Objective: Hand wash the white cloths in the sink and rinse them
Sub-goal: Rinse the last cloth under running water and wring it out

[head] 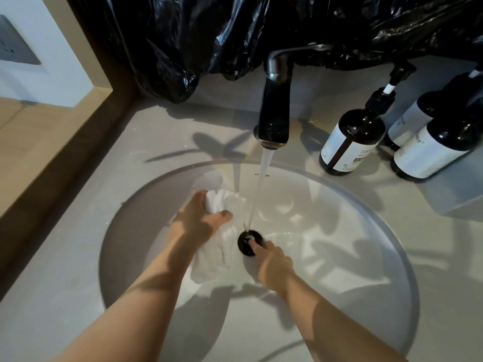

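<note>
Our left hand [197, 220] grips the bunched white cloth [222, 201] at ten o'clock of the drain plug [243, 245]. Our right hand [273, 266] holds nothing, one straight finger pressing that plug. We judge we are stopping the sink [339, 231] under the running tap [275, 111]; next comes scrubbing. Bottles [347, 145] stand clear at two o'clock.

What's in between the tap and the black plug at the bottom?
A stream of running water, falling from the tap onto the plug, in the head view.
</note>
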Available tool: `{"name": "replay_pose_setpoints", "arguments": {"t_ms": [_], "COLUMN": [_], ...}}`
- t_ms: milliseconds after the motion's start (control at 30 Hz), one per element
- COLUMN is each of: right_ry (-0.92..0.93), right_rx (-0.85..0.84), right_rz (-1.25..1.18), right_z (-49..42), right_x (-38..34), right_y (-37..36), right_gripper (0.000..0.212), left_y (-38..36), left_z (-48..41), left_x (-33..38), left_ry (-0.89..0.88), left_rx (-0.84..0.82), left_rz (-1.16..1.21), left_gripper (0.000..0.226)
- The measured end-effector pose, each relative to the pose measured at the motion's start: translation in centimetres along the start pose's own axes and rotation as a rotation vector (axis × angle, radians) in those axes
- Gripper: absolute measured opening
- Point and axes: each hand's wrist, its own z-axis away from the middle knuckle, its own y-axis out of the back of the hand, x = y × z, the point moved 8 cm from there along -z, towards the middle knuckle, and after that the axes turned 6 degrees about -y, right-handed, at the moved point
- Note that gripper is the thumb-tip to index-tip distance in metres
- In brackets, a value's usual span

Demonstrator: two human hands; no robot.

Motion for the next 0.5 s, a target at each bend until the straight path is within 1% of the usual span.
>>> {"name": "replay_pose_setpoints", "arguments": {"t_ms": [100,167,200,233,267,300,333,367,400,433,467,500], "right_ry": [0.006,0.015,0.018,0.023,0.032,0.022,0.003,-0.006,-0.002,0.021,0.02,-0.018], "right_rx": [-0.008,-0.037,-0.044,-0.058,-0.085,-0.134,-0.176,-0.21,-0.219,-0.209,-0.158,-0.089], "right_rz": [0.166,0.157,0.112,-0.031,-0.29,-0.652,-1.004,-1.275,-1.446,-1.472,-1.425,-1.343], "right_z": [0.5,0.7,0.6,0.6,0.7,1.2,1.5,2.0,2.1,2.0,1.8,1.5], "right_x": [-0.8,-1.2,-1.2,-0.9,-0.8,-0.6,-0.5,-0.4,-0.3,-0.4,-0.2,0.4], "right_y": [-0.3,-0.7,-0.4,0.0,0.8,1.6,2.3,2.9,3.3,3.6,3.9,3.8], "right_gripper": [0.064,0.06,0.055,0.047,0.038,0.031,0.029,0.034,0.035,0.029,0.035,0.054], "left_y": [-0.9,-1.2,-1.5,-1.8,-2.0,-2.3,-2.4,-2.5,-2.8,-3.4,-4.2,-5.1], "left_z": [0.1,0.4,0.6,0.7,0.9,0.9,0.8,0.8,1.0,1.2,1.4,1.8], "left_x": [-0.5,-0.4,-0.2,0.0,0.1,0.0,-0.2,-0.3,-0.3,0.0,0.4,0.6], "left_ry": [0.062,0.066,0.062,0.056,0.055,0.053,0.058,0.076,0.09,0.1,0.095,0.113], "left_rx": [-0.052,-0.082,-0.091,-0.105,-0.117,-0.118,-0.113,-0.128,-0.18,-0.265,-0.358,-0.433], "left_rz": [-0.09,-0.095,-0.078,-0.048,-0.012,0.055,0.156,0.288,0.414,0.537,0.634,0.699], "left_gripper": [0.071,0.071,0.07,0.068,0.066,0.063,0.059,0.056,0.056,0.058,0.055,0.048]}}
